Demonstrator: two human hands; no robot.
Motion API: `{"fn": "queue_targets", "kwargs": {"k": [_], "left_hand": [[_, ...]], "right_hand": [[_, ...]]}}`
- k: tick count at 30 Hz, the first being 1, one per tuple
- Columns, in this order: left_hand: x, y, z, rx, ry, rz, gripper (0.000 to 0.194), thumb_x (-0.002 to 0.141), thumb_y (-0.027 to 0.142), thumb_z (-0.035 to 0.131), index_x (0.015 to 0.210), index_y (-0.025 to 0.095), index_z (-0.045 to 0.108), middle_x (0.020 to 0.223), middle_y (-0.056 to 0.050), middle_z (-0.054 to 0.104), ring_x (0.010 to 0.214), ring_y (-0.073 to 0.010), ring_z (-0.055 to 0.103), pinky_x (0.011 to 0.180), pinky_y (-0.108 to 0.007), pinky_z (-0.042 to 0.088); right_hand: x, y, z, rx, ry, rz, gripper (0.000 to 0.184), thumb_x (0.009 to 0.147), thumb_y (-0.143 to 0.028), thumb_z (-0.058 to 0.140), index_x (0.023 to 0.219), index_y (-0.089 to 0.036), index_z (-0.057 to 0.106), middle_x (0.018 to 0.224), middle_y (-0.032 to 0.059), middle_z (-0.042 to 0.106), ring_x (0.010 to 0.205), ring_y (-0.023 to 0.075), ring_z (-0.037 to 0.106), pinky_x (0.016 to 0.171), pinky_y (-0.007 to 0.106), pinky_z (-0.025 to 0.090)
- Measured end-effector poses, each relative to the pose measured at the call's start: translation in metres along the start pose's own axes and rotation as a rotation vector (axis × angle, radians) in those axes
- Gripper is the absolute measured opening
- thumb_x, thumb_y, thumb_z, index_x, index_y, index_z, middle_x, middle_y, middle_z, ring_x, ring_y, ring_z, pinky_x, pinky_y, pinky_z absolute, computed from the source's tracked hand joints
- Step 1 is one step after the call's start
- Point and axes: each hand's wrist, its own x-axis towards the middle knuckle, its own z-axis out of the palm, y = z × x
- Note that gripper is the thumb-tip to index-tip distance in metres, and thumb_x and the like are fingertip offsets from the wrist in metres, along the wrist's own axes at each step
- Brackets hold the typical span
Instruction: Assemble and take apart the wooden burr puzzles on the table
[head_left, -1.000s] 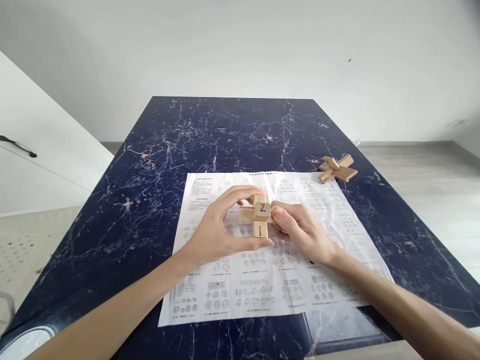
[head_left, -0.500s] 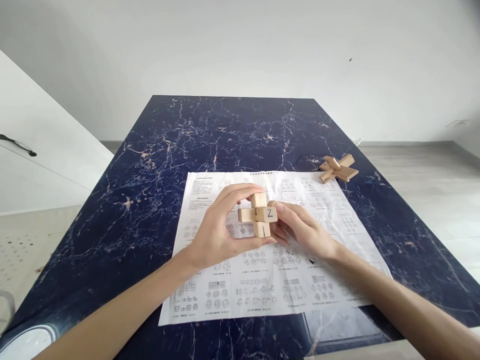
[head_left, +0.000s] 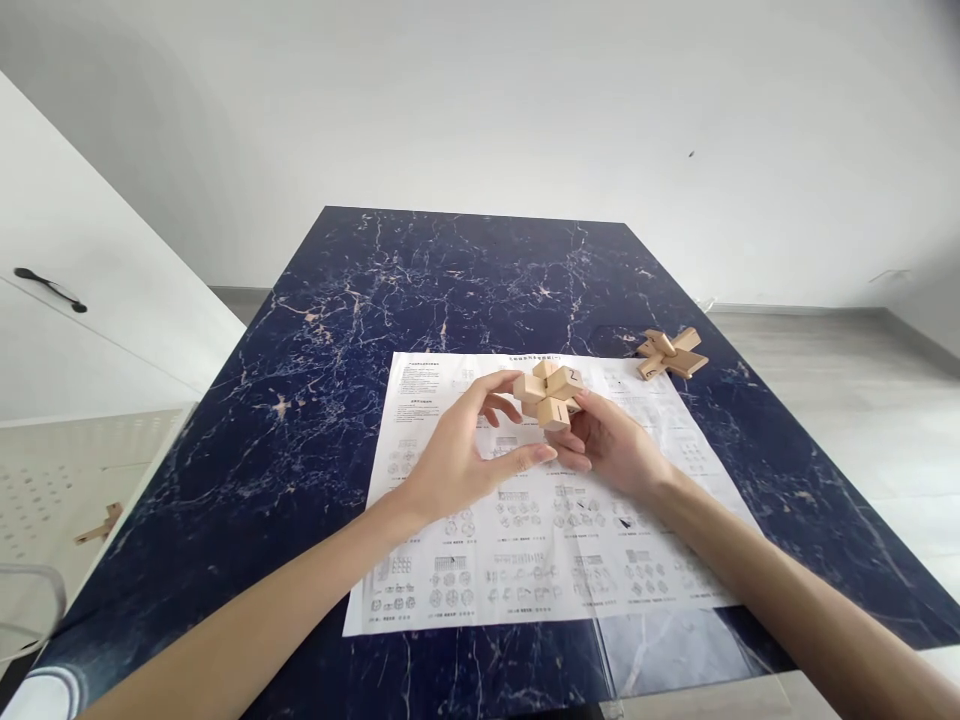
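Wooden block assembly [head_left: 553, 388]: crossed bars, end faces marked "2" and "1", raised in front of the person above the printed sheet [head_left: 540, 600]. Right hand [head_left: 622, 445]: thumb and fingers closed on the assembly's right side, supporting it. Left hand [head_left: 454, 455]: curved wide open, index fingertip at or just beside the left block end (contact cannot be told), thumb apart below the assembly; no firm hold. Sheet carries rows of small diagrams, lies creased on the dark blue marbled table [head_left: 450, 270]. Second wooden assembly [head_left: 673, 354]: at the sheet's far right corner, bars crossed at a slant. Left of table, lower down: wooden piece [head_left: 100, 524]; beyond it, white cabinet with black handle [head_left: 51, 290]
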Motion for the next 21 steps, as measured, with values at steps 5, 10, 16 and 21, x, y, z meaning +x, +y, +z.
{"fn": "queue_targets", "kwargs": {"k": [5, 10, 16, 21], "left_hand": [[-0.001, -0.003, 0.001, -0.019, 0.007, -0.033, 0.065, 0.095, 0.045, 0.083, 0.146, 0.027, 0.049, 0.140, -0.011, 0.067, 0.108, -0.0250, 0.070, 0.096, -0.045, 0.054], [-0.002, -0.005, 0.001, 0.024, 0.021, -0.086, 0.056, 0.099, 0.048, 0.076, 0.143, 0.024, 0.050, 0.133, -0.012, 0.069, 0.104, -0.0244, 0.071, 0.090, -0.045, 0.056], [-0.003, -0.007, 0.000, 0.078, 0.007, -0.038, 0.041, 0.104, 0.048, 0.067, 0.135, 0.023, 0.056, 0.127, -0.010, 0.070, 0.096, -0.0219, 0.070, 0.085, -0.042, 0.059], [-0.003, -0.009, 0.001, 0.106, -0.005, -0.011, 0.034, 0.106, 0.045, 0.065, 0.129, 0.021, 0.060, 0.125, -0.010, 0.072, 0.098, -0.0227, 0.071, 0.086, -0.042, 0.060]], "right_hand": [[0.005, 0.000, 0.004, 0.006, 0.059, 0.019, 0.048, 0.103, -0.068, 0.051, 0.081, -0.025, 0.051, 0.060, -0.0077, 0.034, 0.046, 0.0124, 0.030, 0.049, 0.030, 0.032], [0.002, -0.009, -0.002, 0.020, 0.167, 0.034, 0.052, 0.104, -0.069, 0.053, 0.077, -0.025, 0.045, 0.063, -0.0082, 0.030, 0.049, 0.0122, 0.027, 0.050, 0.029, 0.032], [-0.042, -0.018, -0.028, -0.204, 0.456, 0.030, 0.052, 0.102, -0.070, 0.060, 0.079, -0.024, 0.053, 0.066, -0.0049, 0.041, 0.053, 0.0141, 0.040, 0.052, 0.031, 0.037], [-0.076, -0.024, -0.046, -0.534, 0.744, 0.031, 0.060, 0.093, -0.077, 0.067, 0.071, -0.021, 0.057, 0.064, -0.0009, 0.048, 0.057, 0.0154, 0.047, 0.054, 0.033, 0.040]]}}
